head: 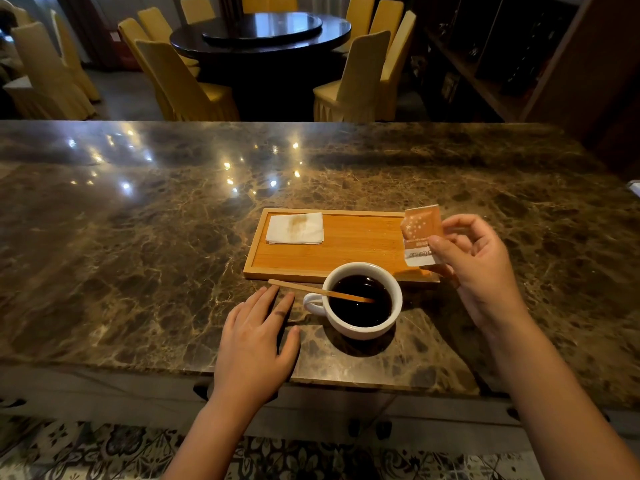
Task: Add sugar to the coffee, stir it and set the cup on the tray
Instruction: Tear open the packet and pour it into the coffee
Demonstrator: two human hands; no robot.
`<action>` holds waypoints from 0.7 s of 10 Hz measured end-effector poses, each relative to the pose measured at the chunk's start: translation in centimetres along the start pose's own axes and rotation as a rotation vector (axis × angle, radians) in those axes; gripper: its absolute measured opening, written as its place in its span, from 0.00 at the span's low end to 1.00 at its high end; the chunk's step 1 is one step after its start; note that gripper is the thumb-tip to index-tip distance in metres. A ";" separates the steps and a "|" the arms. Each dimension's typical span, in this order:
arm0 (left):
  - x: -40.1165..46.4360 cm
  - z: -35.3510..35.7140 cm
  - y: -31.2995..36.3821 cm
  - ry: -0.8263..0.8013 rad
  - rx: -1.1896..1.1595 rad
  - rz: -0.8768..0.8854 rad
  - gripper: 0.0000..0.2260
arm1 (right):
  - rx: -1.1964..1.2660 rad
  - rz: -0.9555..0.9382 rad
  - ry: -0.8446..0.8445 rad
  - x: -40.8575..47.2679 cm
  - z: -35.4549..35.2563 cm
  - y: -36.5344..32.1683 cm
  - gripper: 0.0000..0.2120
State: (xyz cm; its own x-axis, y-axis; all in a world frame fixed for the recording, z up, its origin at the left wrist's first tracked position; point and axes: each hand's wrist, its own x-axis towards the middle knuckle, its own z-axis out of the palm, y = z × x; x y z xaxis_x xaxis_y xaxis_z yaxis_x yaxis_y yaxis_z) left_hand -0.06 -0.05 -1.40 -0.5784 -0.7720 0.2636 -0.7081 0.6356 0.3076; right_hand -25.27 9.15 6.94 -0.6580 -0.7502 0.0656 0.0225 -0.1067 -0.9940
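Observation:
A white cup (pixel 363 327) of black coffee stands on the marble counter, just in front of the wooden tray (pixel 346 251), with its handle to the left. A wooden stir stick (pixel 311 289) leans over the cup's left rim, one end dipped in the coffee. My right hand (pixel 481 268) pinches an orange and white sugar packet (pixel 420 233) above the tray's right end, to the upper right of the cup. My left hand (pixel 256 341) lies flat on the counter left of the cup, fingers spread, fingertips just under the stick's outer end.
A folded white napkin (pixel 295 228) with a brown stain lies on the tray's left end. The marble counter (pixel 138 237) stretches wide to both sides. Beyond it stand a dark round table (pixel 263 32) and yellow-covered chairs (pixel 180 81); a dark shelf (pixel 502 57) is at the right.

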 end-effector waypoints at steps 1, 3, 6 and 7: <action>0.0 0.0 0.0 -0.001 0.001 -0.001 0.23 | -0.225 -0.079 0.084 1.4 -0.5 0.6 0.13; -0.1 0.1 0.0 -0.004 -0.005 -0.002 0.24 | -0.602 -0.103 0.049 4.4 -0.8 2.5 0.08; 0.0 0.1 -0.1 -0.009 -0.009 -0.006 0.23 | -1.011 -0.140 0.053 5.9 -0.2 4.6 0.08; 0.1 0.1 0.0 -0.011 -0.007 -0.005 0.23 | -1.118 -0.254 0.023 5.3 -0.2 4.6 0.11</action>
State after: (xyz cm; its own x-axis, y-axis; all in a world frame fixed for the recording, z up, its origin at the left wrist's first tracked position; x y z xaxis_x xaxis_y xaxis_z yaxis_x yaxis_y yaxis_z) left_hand -0.13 -0.13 -1.47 -0.5797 -0.7749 0.2519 -0.7079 0.6320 0.3153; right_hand -28.79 4.82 2.73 -0.5620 -0.7764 0.2850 -0.7865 0.3950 -0.4748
